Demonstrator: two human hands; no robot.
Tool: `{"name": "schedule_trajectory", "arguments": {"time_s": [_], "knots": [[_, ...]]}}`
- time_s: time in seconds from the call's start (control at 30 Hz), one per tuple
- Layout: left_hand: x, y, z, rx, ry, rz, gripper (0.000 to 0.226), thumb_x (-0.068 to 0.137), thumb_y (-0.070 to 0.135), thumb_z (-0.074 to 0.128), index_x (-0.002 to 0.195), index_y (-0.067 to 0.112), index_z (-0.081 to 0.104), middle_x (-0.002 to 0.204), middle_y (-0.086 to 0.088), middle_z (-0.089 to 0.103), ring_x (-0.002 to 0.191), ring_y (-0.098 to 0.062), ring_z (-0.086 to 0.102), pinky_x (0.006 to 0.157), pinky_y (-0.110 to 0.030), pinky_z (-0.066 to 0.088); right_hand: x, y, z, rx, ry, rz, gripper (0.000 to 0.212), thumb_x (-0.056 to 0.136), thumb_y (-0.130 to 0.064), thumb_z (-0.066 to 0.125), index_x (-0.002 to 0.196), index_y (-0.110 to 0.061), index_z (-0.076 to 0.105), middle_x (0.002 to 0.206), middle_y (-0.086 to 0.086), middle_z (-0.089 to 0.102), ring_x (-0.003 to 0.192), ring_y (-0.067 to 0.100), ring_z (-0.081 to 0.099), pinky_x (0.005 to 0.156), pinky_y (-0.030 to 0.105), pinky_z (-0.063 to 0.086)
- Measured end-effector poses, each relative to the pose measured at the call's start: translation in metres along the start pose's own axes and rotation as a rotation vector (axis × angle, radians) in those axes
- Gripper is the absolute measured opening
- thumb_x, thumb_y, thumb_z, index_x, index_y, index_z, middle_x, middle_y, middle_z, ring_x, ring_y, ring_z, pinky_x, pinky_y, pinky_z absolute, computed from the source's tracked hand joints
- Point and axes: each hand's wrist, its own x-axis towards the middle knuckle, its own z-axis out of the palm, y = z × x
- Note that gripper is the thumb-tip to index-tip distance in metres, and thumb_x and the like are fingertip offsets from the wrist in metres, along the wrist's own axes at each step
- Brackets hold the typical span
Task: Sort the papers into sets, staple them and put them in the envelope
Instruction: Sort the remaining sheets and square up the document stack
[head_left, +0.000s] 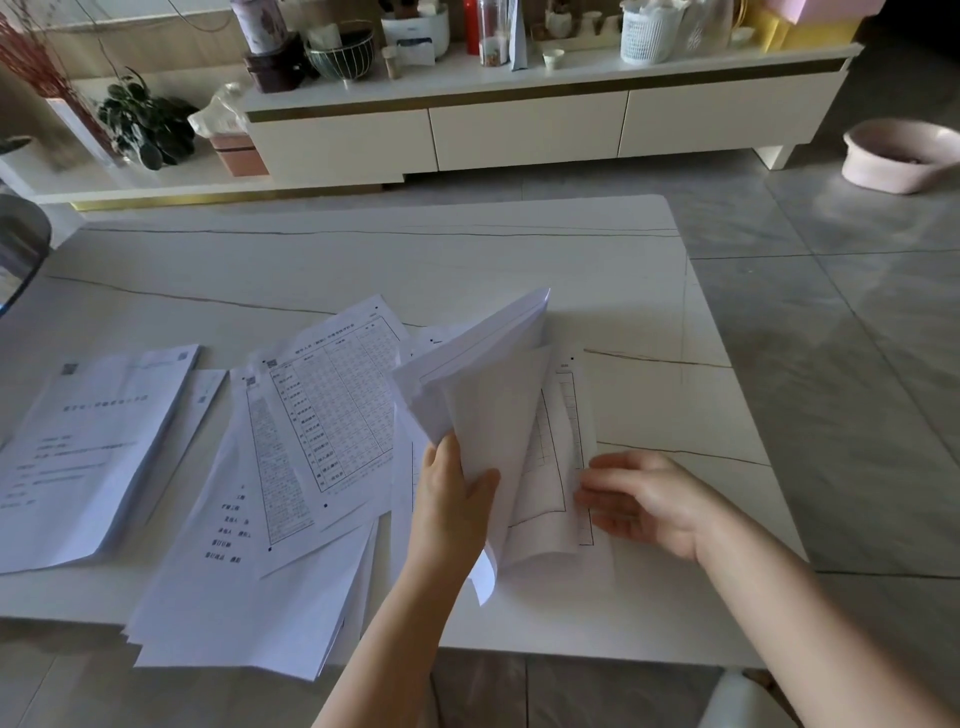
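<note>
My left hand (454, 499) grips a bundle of white sheets (483, 374) lifted off the table, thumb on top, blank backs facing me. Under it lies a sheet with a printed grid (550, 483); my right hand (644, 499) rests open on its right edge with straight fingers. A loose pile of printed forms and tables (311, 441) fans out left of the lifted bundle. A separate stack with a cover page (88, 457) sits at the far left. No stapler or envelope shows.
The white marble table (467, 260) has its right edge near my right arm and its front edge under the pile. Behind stands a low white cabinet (519, 119) with jars and baskets. A pink basin (898, 156) sits on the tiled floor.
</note>
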Motion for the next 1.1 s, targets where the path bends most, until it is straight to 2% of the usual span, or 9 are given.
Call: {"name": "schedule_trajectory", "arguments": {"time_s": [0.13,0.27,0.37,0.43,0.53,0.63,0.77,0.93,1.1], "knots": [[0.0,-0.003,-0.002,-0.009,0.02,0.028,0.03,0.087,0.004,0.061,0.116,0.002,0.051,0.1,0.001,0.043,0.088,-0.012,0.041,0.063,-0.008,0.033,0.004,0.01,0.019,-0.164,0.0,-0.077,0.019,0.081,-0.017,0.073,0.097,-0.012,0.065,0.09,0.01,0.072,0.075,0.021,0.065,0.066,0.027,0.049],[0.0,-0.005,-0.008,-0.011,0.058,0.051,0.03,0.087,0.002,0.059,0.116,0.003,0.051,0.102,0.002,0.042,0.083,-0.006,0.041,0.062,-0.003,0.035,0.008,0.015,0.03,-0.434,0.106,-0.267,0.006,0.088,-0.014,0.065,0.083,-0.016,0.061,0.079,0.002,0.064,0.066,0.013,0.059,0.052,0.019,0.043],[0.001,-0.006,-0.016,0.007,0.081,0.101,0.03,0.086,-0.004,0.056,0.116,-0.001,0.052,0.104,0.001,0.043,0.078,0.004,0.042,0.062,0.001,0.034,0.013,0.012,0.022,-0.603,0.249,-0.354,0.01,0.089,-0.013,0.06,0.097,-0.008,0.061,0.094,0.009,0.066,0.085,0.026,0.063,0.071,0.032,0.051],[0.002,-0.006,-0.02,0.048,0.092,0.146,0.037,0.085,-0.005,0.055,0.121,0.002,0.052,0.108,-0.002,0.046,0.074,-0.004,0.039,0.061,-0.001,0.033,0.01,0.003,0.012,-0.56,0.291,-0.382,0.013,0.09,-0.008,0.058,0.103,-0.009,0.059,0.099,0.008,0.065,0.087,0.029,0.063,0.064,0.037,0.055],[0.001,-0.006,-0.024,0.083,0.103,0.147,0.04,0.087,-0.002,0.054,0.127,0.006,0.05,0.111,-0.002,0.046,0.079,-0.009,0.039,0.057,-0.009,0.033,0.003,-0.009,-0.011,-0.468,0.346,-0.42,0.017,0.093,-0.005,0.054,0.105,-0.017,0.056,0.097,0.006,0.061,0.079,0.026,0.062,0.045,0.029,0.051],[0.001,-0.004,-0.025,0.076,0.108,0.144,0.039,0.088,-0.002,0.053,0.127,0.005,0.049,0.111,-0.003,0.045,0.074,-0.007,0.039,0.061,-0.001,0.035,0.0,-0.013,-0.039,-0.467,0.431,-0.458,0.014,0.094,-0.007,0.051,0.103,-0.016,0.058,0.087,0.007,0.063,0.065,0.026,0.06,0.045,0.027,0.043],[0.001,0.001,-0.023,0.072,0.122,0.115,0.034,0.089,-0.002,0.052,0.122,0.003,0.05,0.112,-0.005,0.046,0.079,-0.01,0.04,0.062,-0.001,0.036,-0.004,-0.014,-0.069,-0.315,0.509,-0.455,0.017,0.092,-0.003,0.046,0.096,-0.012,0.06,0.069,0.011,0.06,0.053,0.026,0.05,0.047,0.027,0.03],[0.0,0.007,-0.021,0.081,0.15,0.099,0.031,0.088,-0.003,0.052,0.119,0.0,0.05,0.112,-0.008,0.047,0.074,-0.009,0.042,0.057,-0.013,0.035,-0.002,-0.011,-0.096,-0.126,0.617,-0.425,0.019,0.092,-0.004,0.048,0.103,-0.013,0.061,0.074,0.009,0.059,0.049,0.02,0.048,0.04,0.022,0.031],[0.004,0.008,-0.031,0.071,0.227,0.065,0.032,0.088,-0.002,0.055,0.12,-0.004,0.05,0.114,-0.004,0.045,0.089,-0.015,0.038,0.062,-0.021,0.029,-0.006,-0.011,-0.116,0.056,0.71,-0.429,0.019,0.091,-0.003,0.047,0.103,-0.01,0.06,0.068,0.006,0.054,0.046,0.013,0.046,0.031,0.016,0.028]]}}
